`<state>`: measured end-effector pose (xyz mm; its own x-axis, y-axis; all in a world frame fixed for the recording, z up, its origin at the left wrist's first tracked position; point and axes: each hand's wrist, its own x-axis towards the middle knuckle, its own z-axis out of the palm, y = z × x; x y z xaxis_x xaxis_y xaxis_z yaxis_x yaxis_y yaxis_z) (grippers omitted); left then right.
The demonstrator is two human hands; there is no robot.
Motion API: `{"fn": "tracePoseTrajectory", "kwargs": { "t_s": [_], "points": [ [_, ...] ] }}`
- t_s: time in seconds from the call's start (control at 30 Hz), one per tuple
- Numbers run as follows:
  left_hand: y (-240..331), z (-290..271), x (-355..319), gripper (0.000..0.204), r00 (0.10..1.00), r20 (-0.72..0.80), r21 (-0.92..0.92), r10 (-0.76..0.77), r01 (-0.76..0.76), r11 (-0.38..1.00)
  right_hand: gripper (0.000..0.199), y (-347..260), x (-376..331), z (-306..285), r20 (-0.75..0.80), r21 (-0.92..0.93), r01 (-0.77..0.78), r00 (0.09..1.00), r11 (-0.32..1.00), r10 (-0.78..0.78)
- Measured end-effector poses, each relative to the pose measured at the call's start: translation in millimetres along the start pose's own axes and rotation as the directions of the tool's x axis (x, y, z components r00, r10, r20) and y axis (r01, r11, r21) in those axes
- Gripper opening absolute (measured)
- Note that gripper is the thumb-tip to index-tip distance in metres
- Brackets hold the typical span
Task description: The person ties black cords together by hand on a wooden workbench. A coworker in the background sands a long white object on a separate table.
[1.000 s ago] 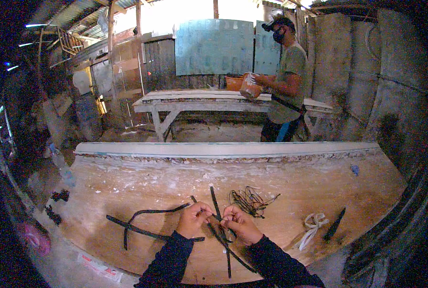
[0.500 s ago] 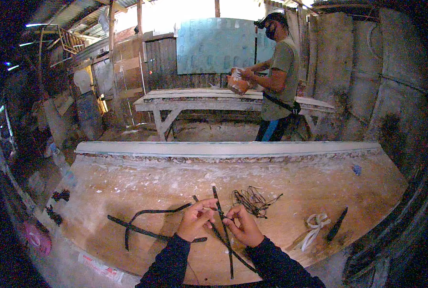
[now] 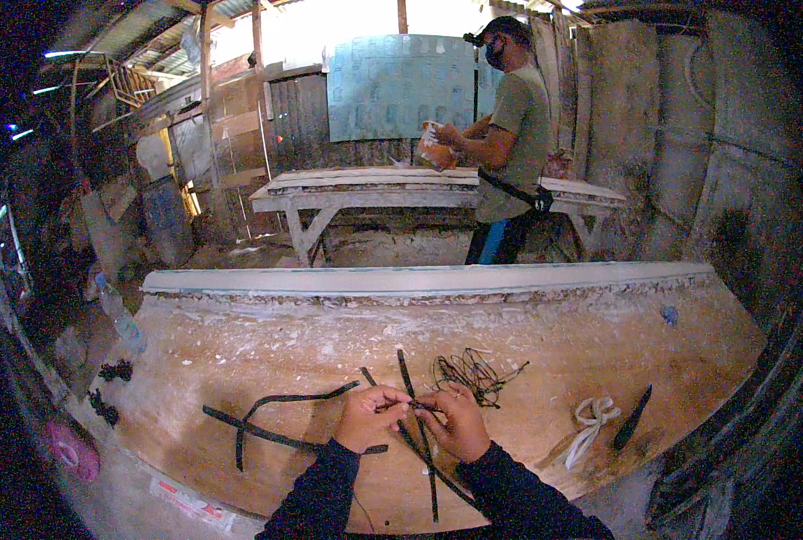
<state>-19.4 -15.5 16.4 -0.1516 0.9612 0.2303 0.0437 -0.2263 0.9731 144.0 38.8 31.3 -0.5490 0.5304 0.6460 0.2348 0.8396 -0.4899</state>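
Observation:
My left hand and my right hand meet fingertip to fingertip above the middle of the wooden table. Both are closed in a pinch on a small dark piece, too small to make out. Beneath them runs an upright black strip, crossed by a slanting black strip. Left of my left hand lie a straight black strip and a curved black strip, one across the other. Just beyond my right hand is a loose tangle of thin black cord.
On the right lie a knotted white strip and a dark pointed piece. A blue scrap, black bundles and a plastic bottle sit near the edges. A white-topped ledge bounds the far side; a co-worker stands beyond.
My left fingers have closed from a looser spread, and my right fingers have come up to meet them. The co-worker has shifted slightly left. The strips look unmoved.

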Motion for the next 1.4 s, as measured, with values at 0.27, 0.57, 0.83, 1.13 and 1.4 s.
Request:
{"fn": "tracePoseTrajectory", "kwargs": {
  "t_s": [0.27, 0.57, 0.83, 1.13, 1.4],
  "points": [
    [3.6, 0.3, 0.6, 0.016, 0.996, 0.025, 0.004, -0.081, 0.081, 0.997, 0.016, 6.6, -4.1, 0.7, 0.03, 0.041, -0.058, 0.998, 0.997, 0.057],
    [5.9, -3.3, 2.5, 0.015, 0.996, 0.09, 0.074, 0.001, -0.008, 0.997, 0.015, 10.7, -3.0, 1.1, 0.101, 0.143, -0.102, 0.991, 0.985, 0.088],
    [8.6, 0.9, 0.5, 0.012, 0.995, 0.001, 0.449, 0.102, -0.092, 0.889, 0.014, 18.1, -5.5, 5.8, 0.099, 0.084, -0.089, 0.992, 0.993, 0.08],
    [22.4, -1.3, -0.5, 0.01, 0.995, 0.1, 0.287, 0.001, -0.03, 0.958, 0.017, 17.6, -2.0, 6.0, 0.188, 0.244, -0.225, 0.965, 0.943, 0.181],
    [35.7, -1.3, -3.0, 0.014, 0.985, 0.148, 0.39, -0.092, 0.027, 0.92, 0.016, 1.3, 1.1, -6.3, 0.144, 0.304, -0.104, 0.988, 0.947, 0.062]
  ]
}}
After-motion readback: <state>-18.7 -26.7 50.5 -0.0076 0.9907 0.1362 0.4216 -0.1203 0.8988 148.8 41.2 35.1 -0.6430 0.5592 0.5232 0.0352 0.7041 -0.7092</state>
